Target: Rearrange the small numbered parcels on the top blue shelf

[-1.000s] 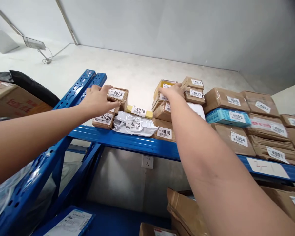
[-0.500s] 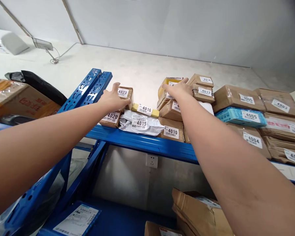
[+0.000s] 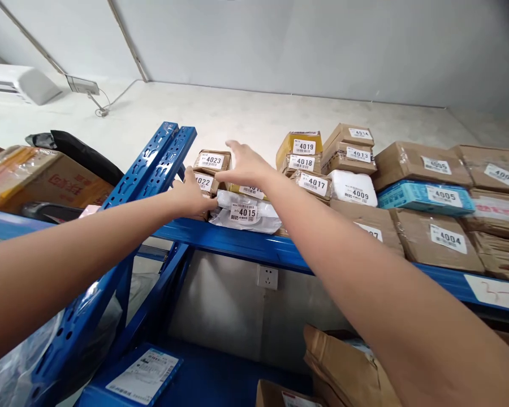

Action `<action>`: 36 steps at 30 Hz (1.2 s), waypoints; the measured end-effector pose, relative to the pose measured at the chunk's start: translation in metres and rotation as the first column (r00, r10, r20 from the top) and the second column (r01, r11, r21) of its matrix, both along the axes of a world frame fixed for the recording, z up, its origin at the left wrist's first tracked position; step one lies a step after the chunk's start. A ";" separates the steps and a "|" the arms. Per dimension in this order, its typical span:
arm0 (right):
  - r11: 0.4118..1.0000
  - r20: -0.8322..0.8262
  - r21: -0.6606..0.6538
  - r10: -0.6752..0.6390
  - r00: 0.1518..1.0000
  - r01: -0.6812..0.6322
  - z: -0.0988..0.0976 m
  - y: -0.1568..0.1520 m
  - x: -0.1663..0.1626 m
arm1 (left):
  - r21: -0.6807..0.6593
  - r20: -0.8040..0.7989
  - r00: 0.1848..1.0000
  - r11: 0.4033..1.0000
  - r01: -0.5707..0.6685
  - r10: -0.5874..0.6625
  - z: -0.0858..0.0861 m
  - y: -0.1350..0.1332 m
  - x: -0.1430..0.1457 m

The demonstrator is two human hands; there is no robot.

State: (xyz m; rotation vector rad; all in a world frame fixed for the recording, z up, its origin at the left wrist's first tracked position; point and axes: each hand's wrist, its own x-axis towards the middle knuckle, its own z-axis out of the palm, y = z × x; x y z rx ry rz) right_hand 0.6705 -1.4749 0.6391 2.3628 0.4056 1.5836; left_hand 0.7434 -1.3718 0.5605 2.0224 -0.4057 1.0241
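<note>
My left hand (image 3: 193, 196) is at the front left of a small stack of cardboard boxes on the upper shelf, its fingers apart against the box labelled 4022 (image 3: 204, 182). The box labelled 4023 (image 3: 213, 161) lies on top of that stack. My right hand (image 3: 249, 165) is just right of the stack, thumb and fingers spread, the thumb close to the boxes' right edge. Below my right hand are a yellow parcel (image 3: 244, 190), partly covered, and a white plastic mailer labelled 4015 (image 3: 245, 217). My left hand hides the lowest box of the stack.
The blue shelf beam (image 3: 237, 240) runs under the parcels, and a blue upright (image 3: 152, 164) stands at left. Stacked boxes, including 4019 (image 3: 303, 146) and 4004 (image 3: 443, 243), line the right. Beneath, a lower shelf (image 3: 220, 367) holds more cartons.
My right hand has moved left from the yellow box 4019 to beside the 4023 stack. My left hand has lowered from box 4023 to box 4022. The view has shifted slightly.
</note>
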 end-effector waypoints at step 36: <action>0.901 0.216 0.275 0.283 0.935 -0.336 0.086 -0.021 -0.047 | -0.133 0.541 0.837 0.991 -0.006 0.077 0.063 -0.036 -0.053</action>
